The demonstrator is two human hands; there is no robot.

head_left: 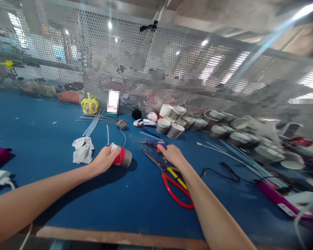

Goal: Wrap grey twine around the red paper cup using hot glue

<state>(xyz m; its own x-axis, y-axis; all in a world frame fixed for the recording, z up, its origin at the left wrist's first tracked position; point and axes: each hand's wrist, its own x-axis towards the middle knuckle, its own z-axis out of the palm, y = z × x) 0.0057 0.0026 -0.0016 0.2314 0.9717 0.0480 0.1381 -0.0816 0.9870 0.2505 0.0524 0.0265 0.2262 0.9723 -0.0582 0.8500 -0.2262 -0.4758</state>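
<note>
My left hand point(106, 159) is closed around a small cup point(127, 159) lying tilted on its side, grey at the base with a red band and a white rim. A grey strand runs from near the cup up to a small ball of grey yarn point(121, 124). My right hand point(173, 155) grips a blue glue gun point(153, 142) with an orange trigger, its nozzle pointing left. Just below that hand lie large scissors point(169, 184) with red handles, and a yellow-handled tool point(177, 176) partly hidden by my forearm. Crumpled white paper point(82, 150) rests left of the cup.
Several grey and white cups point(176, 130) are grouped at the back right. Clear glue sticks point(94, 124) lie behind my left hand, near a yellow crown-shaped piece point(90, 105). A black cable point(224, 170) leads to a purple power strip point(276, 198). Perforated metal mesh point(106, 52) borders the table.
</note>
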